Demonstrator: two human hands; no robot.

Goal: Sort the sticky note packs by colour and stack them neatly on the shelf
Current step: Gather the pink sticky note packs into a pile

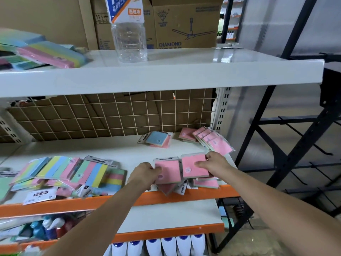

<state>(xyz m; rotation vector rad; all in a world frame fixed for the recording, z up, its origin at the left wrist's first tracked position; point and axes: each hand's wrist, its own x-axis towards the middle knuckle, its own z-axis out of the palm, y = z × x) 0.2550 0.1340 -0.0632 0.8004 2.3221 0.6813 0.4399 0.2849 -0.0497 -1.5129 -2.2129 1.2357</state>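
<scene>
Shelving fills my view: the white middle shelf [129,154] with an orange front edge carries the sticky note packs. On the top shelf [166,74] stand a clear bottle [129,39] and, at left, a blurred heap of striped packs [46,52], with cardboard boxes [184,24] behind. On the middle shelf's left lies a loose pile of multicolour packs [73,172]. At its back right, pink packs [214,141] lean in a row beside a blue-topped pack [158,139]. Near the front edge my left hand [145,174] grips the left side of one pink pack [168,172], thumb on top. My right hand [214,163] holds a second pink pack [194,167] just beside it, fingers [200,165] curled over its right edge. Both sit on a few more packs [206,182] partly overhanging the edge.
</scene>
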